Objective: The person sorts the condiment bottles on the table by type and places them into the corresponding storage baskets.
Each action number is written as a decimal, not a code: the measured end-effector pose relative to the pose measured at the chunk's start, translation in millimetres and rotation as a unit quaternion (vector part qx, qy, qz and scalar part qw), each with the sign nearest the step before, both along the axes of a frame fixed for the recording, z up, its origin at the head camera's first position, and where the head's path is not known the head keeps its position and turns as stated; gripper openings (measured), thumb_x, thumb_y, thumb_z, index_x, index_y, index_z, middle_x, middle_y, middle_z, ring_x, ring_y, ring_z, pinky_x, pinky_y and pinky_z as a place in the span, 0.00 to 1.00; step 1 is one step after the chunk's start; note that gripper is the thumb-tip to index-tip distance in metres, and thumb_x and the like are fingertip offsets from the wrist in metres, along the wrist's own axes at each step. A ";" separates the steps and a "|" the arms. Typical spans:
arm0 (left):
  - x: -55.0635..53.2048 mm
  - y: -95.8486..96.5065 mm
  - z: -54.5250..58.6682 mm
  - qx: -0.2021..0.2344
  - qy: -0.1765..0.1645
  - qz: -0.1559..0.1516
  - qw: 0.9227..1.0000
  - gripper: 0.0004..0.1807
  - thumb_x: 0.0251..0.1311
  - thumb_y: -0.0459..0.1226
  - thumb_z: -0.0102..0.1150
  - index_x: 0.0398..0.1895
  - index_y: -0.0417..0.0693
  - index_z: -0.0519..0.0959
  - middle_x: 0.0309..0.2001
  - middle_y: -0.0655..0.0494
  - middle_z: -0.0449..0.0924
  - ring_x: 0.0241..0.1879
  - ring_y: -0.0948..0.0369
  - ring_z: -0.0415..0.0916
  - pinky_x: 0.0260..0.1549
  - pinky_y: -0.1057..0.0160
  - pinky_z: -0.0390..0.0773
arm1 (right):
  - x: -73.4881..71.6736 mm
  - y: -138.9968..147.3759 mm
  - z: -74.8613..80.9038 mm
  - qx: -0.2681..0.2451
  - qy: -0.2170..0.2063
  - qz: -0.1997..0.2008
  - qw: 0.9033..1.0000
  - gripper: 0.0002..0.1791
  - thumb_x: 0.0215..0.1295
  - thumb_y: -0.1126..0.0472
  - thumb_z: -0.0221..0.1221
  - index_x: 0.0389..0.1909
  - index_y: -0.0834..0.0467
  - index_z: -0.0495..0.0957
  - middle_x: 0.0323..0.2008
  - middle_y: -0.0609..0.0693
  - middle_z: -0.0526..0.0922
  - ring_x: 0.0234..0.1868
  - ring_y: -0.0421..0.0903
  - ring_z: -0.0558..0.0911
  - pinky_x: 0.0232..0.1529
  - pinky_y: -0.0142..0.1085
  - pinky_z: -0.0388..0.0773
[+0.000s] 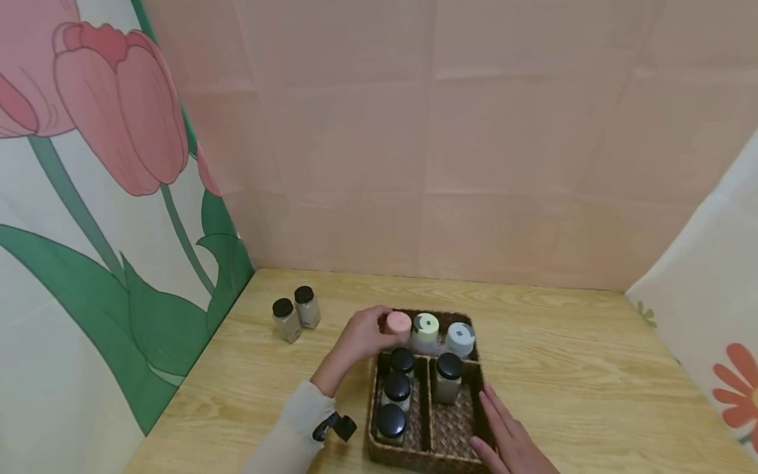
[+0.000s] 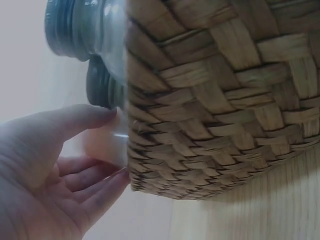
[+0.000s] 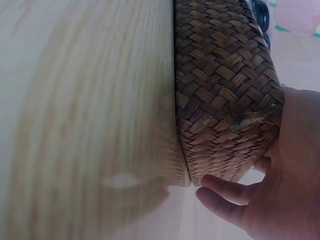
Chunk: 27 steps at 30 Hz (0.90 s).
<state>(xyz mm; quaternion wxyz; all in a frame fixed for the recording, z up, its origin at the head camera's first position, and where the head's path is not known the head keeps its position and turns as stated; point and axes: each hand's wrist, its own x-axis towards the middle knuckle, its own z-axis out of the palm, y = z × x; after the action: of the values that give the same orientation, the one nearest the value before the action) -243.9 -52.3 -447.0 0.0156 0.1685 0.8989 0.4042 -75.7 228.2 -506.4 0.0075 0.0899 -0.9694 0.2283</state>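
Note:
A brown woven basket (image 1: 429,454) with divided compartments stands on the table. My left hand (image 1: 368,332) pinches a pink-capped jar (image 1: 399,324) between thumb and fingers at the basket's back left corner; in the left wrist view this jar (image 2: 106,141) partly hides behind the woven wall. Beside it in the back compartment are a yellow-green-capped jar (image 1: 426,327) and a light-blue-capped jar (image 1: 460,338). Several black-lidded jars (image 1: 397,387) line the front left compartment, and one black-lidded jar (image 1: 447,378) stands in the front right one. My right hand (image 1: 508,438) rests against the basket's right side, fingers nearly straight.
Two black-lidded glass jars (image 1: 287,320) stand close together on the wooden table (image 1: 562,368), left of the basket. A pink cloth (image 1: 426,145) hangs behind the table. Cloths printed with flowers (image 1: 124,105) hang at both sides.

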 end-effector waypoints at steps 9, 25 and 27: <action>0.2 -4.4 4.8 -0.002 -0.021 -0.007 1.000 0.29 0.53 0.46 0.77 0.58 0.48 0.80 0.48 0.55 0.83 0.49 0.56 0.79 0.46 0.56 0.81 | -1.5 2.7 0.6 -0.014 -0.008 0.008 1.000 0.46 0.74 0.34 0.50 0.76 0.66 0.59 0.77 0.63 0.57 0.70 0.66 0.68 0.59 0.63 0.72; 9.7 -44.8 14.2 -0.023 0.014 0.053 0.998 0.33 0.60 0.44 0.72 0.68 0.49 0.75 0.65 0.48 0.76 0.62 0.45 0.74 0.55 0.44 0.78 | -4.2 2.4 2.3 -0.021 -0.041 0.007 0.999 0.49 0.72 0.31 0.48 0.77 0.66 0.57 0.78 0.64 0.53 0.72 0.67 0.65 0.63 0.64 0.68; 11.5 -51.8 16.5 -0.017 0.021 0.061 0.998 0.33 0.60 0.44 0.72 0.68 0.47 0.75 0.65 0.47 0.75 0.63 0.45 0.73 0.56 0.43 0.77 | -4.3 2.5 2.5 -0.020 -0.043 0.009 0.999 0.49 0.72 0.30 0.47 0.77 0.67 0.57 0.78 0.65 0.54 0.72 0.67 0.65 0.62 0.64 0.68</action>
<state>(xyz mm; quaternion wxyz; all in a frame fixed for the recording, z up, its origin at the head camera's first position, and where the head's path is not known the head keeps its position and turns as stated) -232.4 -104.1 -430.5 -0.0252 0.1211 0.9143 0.3856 -80.1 230.7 -503.9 -0.0341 0.0889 -0.9633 0.2510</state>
